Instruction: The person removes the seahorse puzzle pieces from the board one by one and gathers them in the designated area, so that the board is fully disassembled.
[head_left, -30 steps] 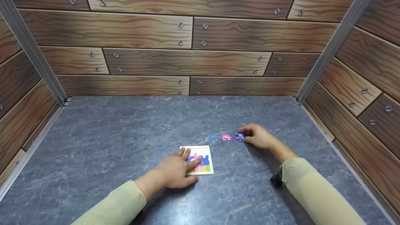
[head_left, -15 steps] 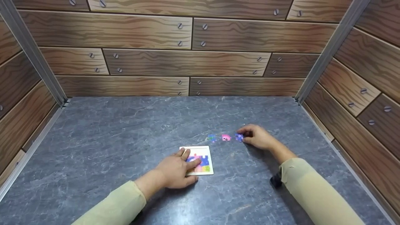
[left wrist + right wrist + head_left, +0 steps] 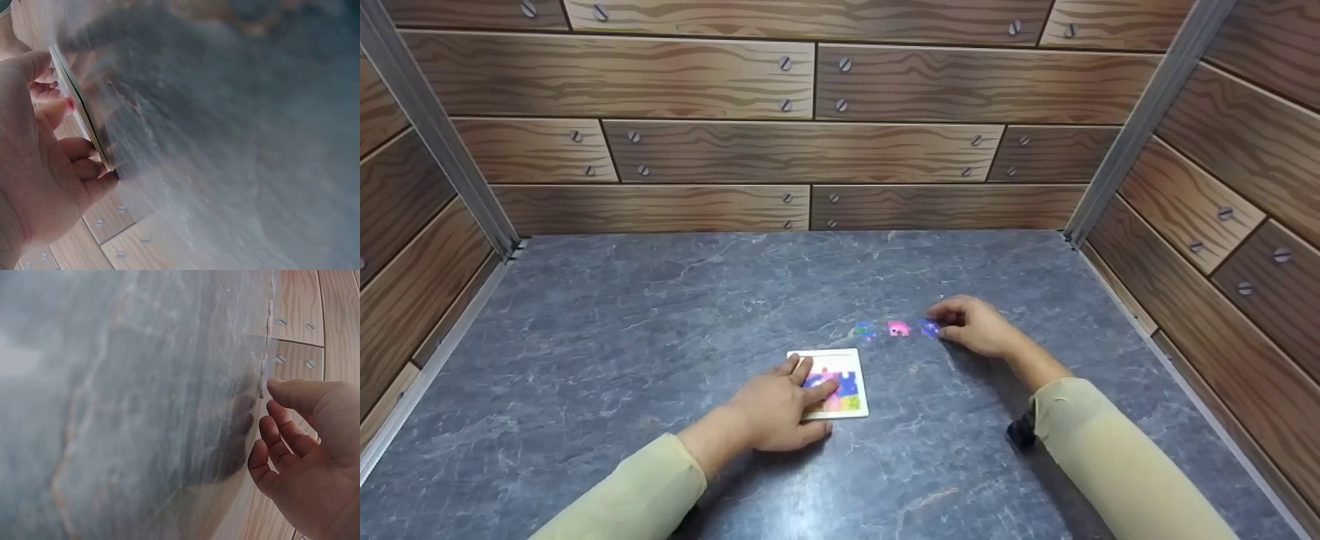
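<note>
A small square jigsaw board [image 3: 860, 397] with a white frame lies near the middle of the grey table. Part of its picture is filled with pink, blue and yellow-green pieces. My left hand [image 3: 772, 405] rests over its left side, fingers spread across it and thumb along the near edge. To the board's upper right, a blue puzzle piece [image 3: 928, 328] lies on the table. My right hand [image 3: 979, 327] is right beside it, thumb tip at its edge and index fingertip slightly beyond. In the right wrist view the thumb [image 3: 287, 391] meets the piece's edge.
Left of the blue piece, a pink puzzle piece [image 3: 898, 328] and a blue-green puzzle piece [image 3: 865, 330] form a row with it. Wood-patterned walls [image 3: 810, 150] enclose the table [image 3: 660, 300] at the back and both sides.
The blue puzzle piece, held at a turned angle by the right hand a second ago, now lies in line with the other two pieces. The left hand stays on the board.
</note>
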The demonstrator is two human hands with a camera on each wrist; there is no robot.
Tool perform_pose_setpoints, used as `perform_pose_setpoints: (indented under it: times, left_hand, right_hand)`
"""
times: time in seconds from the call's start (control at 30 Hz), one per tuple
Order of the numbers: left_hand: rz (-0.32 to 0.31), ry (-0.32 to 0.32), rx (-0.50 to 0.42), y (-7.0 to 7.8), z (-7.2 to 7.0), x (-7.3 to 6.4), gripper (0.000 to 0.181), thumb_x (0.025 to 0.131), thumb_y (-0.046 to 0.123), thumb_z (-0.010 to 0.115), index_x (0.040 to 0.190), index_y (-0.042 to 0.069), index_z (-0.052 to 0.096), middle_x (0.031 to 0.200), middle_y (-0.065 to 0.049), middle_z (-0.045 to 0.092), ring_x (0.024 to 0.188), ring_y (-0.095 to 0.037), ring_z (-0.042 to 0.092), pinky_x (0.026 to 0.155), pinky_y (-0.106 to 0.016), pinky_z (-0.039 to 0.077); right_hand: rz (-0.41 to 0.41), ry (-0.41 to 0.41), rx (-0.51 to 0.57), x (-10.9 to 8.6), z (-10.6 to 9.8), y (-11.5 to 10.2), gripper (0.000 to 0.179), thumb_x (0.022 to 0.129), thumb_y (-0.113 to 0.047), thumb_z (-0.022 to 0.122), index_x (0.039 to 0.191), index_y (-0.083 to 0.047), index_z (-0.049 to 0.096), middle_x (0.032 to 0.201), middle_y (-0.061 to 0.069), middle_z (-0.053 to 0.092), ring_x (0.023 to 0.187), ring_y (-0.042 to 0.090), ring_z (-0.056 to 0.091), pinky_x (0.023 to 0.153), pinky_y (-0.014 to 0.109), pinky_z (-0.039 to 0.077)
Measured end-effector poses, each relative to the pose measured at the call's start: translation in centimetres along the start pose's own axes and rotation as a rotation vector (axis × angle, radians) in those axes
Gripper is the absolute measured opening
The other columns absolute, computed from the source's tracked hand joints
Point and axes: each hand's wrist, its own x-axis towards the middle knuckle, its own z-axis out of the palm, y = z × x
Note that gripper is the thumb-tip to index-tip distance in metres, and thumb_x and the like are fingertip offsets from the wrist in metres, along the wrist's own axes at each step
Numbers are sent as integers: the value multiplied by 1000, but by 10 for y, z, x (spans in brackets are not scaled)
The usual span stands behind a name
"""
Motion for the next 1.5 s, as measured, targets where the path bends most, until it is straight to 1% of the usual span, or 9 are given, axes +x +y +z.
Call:
perform_pose_setpoints:
  times: [0.17, 0.3, 0.5, 0.6, 0.77, 0.9, 1.07, 1.3, 1.5]
  left_hand:
    - [5, 1, -1, -1, 2, -1, 74, 103, 62, 51, 166, 25, 41, 165, -32, 33, 153, -49, 32, 122, -56, 35]
    - [5, -5, -7, -2, 2, -1, 74, 103, 62, 51, 166, 25, 39, 166, -32, 31, 154, -49, 31, 123, -56, 34]
    - [-3, -16, -36, 1, 1, -1, 75, 103, 62, 52, 167, 25, 39, 167, -32, 29, 154, -51, 28, 124, -58, 31]
    - [5, 0, -45, 1, -1, -3, 74, 103, 60, 53, 166, 24, 40, 167, -33, 29, 154, -52, 28, 124, -58, 31]
    - [37, 29, -41, 0, -4, -12, 70, 104, 57, 53, 165, 22, 43, 165, -34, 32, 153, -53, 29, 123, -60, 31]
    - [44, 8, -32, -2, -6, -22, 69, 105, 58, 52, 163, 22, 46, 165, -33, 33, 153, -52, 30, 122, -62, 32]
    - [47, -18, -14, -4, -8, -32, 68, 105, 59, 51, 163, 23, 46, 165, -32, 33, 153, -50, 32, 121, -62, 33]
    - [30, -64, -31, -7, -6, -40, 69, 106, 61, 50, 165, 27, 43, 166, -28, 34, 154, -46, 32, 122, -63, 32]
    - [47, -38, -19, -8, -5, -43, 68, 105, 60, 51, 163, 25, 46, 165, -28, 37, 153, -46, 35, 120, -64, 34]
  right_hand:
    - [42, -12, 27, -2, -2, -10, 36, 95, 3, 73, 130, 8, 69, 129, 26, 66, 121, 42, 64, 106, 57, 51]
    - [49, -21, 4, -5, -1, -23, 35, 97, 0, 71, 132, 3, 70, 130, 21, 67, 121, 40, 62, 105, 58, 51]
    - [-23, -12, -34, -9, 8, -44, 32, 96, -1, 74, 128, 2, 73, 125, 17, 70, 116, 39, 63, 98, 59, 53]
    - [-60, -12, -40, -9, 14, -53, 32, 95, -2, 76, 127, 1, 74, 121, 17, 70, 112, 38, 64, 97, 60, 53]
    - [-109, -41, -35, -8, 27, -68, 32, 94, -3, 76, 127, -1, 74, 118, 17, 71, 110, 38, 65, 93, 56, 55]
    - [-153, -75, -32, -6, 37, -82, 32, 95, -4, 76, 127, 0, 74, 119, 15, 72, 110, 39, 64, 88, 51, 55]
    - [-192, -117, -34, -2, 48, -97, 30, 96, -4, 76, 126, 1, 74, 119, 18, 72, 111, 40, 65, 90, 55, 55]
    - [-222, -167, -64, 7, 66, -114, 30, 96, -6, 76, 126, -2, 75, 118, 15, 74, 109, 36, 68, 91, 54, 55]
    - [-248, -202, -54, 15, 81, -126, 29, 96, -7, 75, 124, -1, 75, 119, 14, 74, 109, 33, 67, 95, 55, 54]
